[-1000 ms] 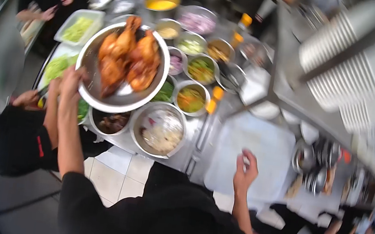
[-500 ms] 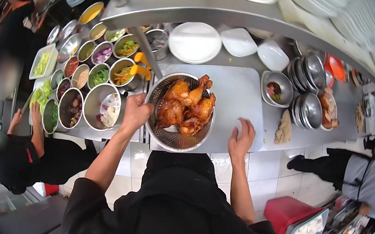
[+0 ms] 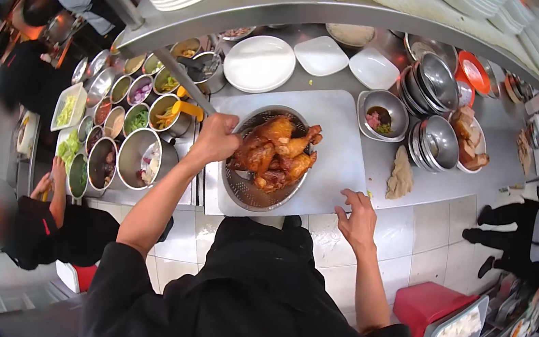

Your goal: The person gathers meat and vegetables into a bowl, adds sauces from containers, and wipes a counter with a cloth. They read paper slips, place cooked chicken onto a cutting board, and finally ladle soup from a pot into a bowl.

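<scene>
My left hand (image 3: 218, 139) is closed on the left rim of a perforated metal colander (image 3: 239, 190). Several browned, glossy roast chicken pieces (image 3: 273, 154) lie heaped in it, one drumstick end pointing right. Beneath the colander is a white cutting board (image 3: 340, 133) at the counter's front edge. My right hand (image 3: 357, 219) is empty, fingers apart and bent, off the board's lower right corner.
To the left, metal tubs (image 3: 140, 157) hold vegetables and sauces; a person's hands (image 3: 55, 181) are beside them. White plates (image 3: 260, 64) lie behind the board. Steel bowls (image 3: 439, 140) and a crumpled cloth (image 3: 401, 174) sit right. Above runs a metal shelf (image 3: 284, 13) with stacked plates.
The colander has shifted slightly right over the board, and the chicken's drumstick end now points right instead of up. My right hand has moved down, away from the board. The camera view has turned.
</scene>
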Motion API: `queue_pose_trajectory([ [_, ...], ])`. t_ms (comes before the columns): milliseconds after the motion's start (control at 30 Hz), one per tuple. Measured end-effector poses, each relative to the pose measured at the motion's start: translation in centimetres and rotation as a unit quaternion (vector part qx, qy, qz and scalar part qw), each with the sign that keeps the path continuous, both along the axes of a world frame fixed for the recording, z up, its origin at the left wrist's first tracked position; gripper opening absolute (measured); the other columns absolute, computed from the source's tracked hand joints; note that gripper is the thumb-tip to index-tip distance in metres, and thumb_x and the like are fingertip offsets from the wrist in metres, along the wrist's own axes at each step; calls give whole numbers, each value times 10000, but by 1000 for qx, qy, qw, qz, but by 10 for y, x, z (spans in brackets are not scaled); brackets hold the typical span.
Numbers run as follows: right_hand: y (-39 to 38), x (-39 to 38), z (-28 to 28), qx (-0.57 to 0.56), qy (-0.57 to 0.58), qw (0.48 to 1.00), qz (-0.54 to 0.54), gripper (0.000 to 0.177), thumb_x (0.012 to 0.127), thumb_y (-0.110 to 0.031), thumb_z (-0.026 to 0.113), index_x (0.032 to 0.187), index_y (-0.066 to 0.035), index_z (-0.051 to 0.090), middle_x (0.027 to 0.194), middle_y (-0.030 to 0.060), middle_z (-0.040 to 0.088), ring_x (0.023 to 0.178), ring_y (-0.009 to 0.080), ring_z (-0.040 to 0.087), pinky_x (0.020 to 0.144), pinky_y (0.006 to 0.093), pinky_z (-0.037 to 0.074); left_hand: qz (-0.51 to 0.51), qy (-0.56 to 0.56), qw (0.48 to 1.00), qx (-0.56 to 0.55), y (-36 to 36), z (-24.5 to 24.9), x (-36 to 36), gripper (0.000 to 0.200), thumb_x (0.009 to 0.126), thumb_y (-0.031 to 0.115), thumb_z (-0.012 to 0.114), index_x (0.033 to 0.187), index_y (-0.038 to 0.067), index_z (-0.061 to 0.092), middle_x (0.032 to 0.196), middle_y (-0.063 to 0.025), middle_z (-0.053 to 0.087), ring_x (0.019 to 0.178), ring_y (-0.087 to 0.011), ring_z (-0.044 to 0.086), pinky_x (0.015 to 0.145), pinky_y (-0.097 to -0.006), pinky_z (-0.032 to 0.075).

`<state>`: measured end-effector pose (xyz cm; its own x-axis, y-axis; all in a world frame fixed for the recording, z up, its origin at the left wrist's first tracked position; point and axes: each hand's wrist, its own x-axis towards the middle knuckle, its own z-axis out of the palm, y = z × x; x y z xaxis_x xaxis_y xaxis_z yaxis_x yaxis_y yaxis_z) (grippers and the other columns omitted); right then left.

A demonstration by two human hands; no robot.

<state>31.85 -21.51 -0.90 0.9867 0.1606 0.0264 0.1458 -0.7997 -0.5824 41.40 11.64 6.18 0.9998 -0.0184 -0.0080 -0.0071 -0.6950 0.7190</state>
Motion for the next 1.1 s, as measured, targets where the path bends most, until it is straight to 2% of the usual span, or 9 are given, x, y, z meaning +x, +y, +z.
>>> queue_pose_trajectory([
  [33,8,6,0,39,-64,997,2,367,605,-107,720,947,-69,591,917,94,576,830,281,531,712,357,457,-18,-9,999,27,-10,19,-2,117,571,43,531,563,-47,457,515,-230,430,443,-272,422,461,-392,330],
  [133,43,22,15,109,-118,986,35,591,589,-95,731,1145,-82,531,1063,152,520,978,325,474,848,390,420,-75,-33,987,137,-25,37,0,98,569,48,535,578,-43,500,592,-255,510,550,-367,534,534,-427,408],
  [267,75,36,16,135,-92,986,36,754,578,-77,736,1256,-74,406,1223,177,387,1100,355,368,923,420,360,-109,-48,981,151,-34,46,1,152,568,47,543,698,-20,585,666,-251,560,672,-411,560,617,-437,460],
  [333,85,38,15,149,-71,986,5,766,563,-78,744,1251,-72,407,1229,177,369,1098,362,356,927,420,357,-162,-135,973,97,-40,58,-4,243,573,2,506,787,8,620,645,-242,559,673,-405,564,601,-452,452],
  [433,94,43,4,138,-98,986,8,719,564,-102,747,1214,-74,441,1209,172,374,1089,355,358,927,424,344,-166,-115,965,165,-46,68,-8,374,580,0,526,937,36,631,640,-219,580,665,-381,589,619,-454,476],
  [667,110,59,0,82,-140,987,8,515,634,-188,732,1089,-75,519,1130,132,445,1050,320,396,857,436,340,-118,-155,951,239,-27,53,-8,393,591,7,548,974,43,630,598,-198,579,585,-361,584,550,-448,471],
  [733,114,67,1,71,-146,986,32,471,655,-203,723,1060,-72,523,1091,113,471,1032,304,409,860,435,326,-96,-157,956,227,-22,55,-7,131,590,37,567,719,15,576,597,-198,580,597,-381,587,567,-464,471],
  [867,112,76,8,24,-101,987,126,389,697,-230,700,990,-53,514,957,65,536,979,259,445,896,440,277,-98,-168,957,216,1,47,-1,346,584,4,547,922,28,617,574,-189,566,575,-367,577,536,-447,466],
  [1100,112,81,-19,1,-112,988,110,351,738,-235,675,966,-34,499,932,71,552,935,257,468,917,473,260,37,-150,957,246,37,73,-17,140,577,-5,525,716,11,538,584,-209,549,587,-391,567,543,-463,450],
])
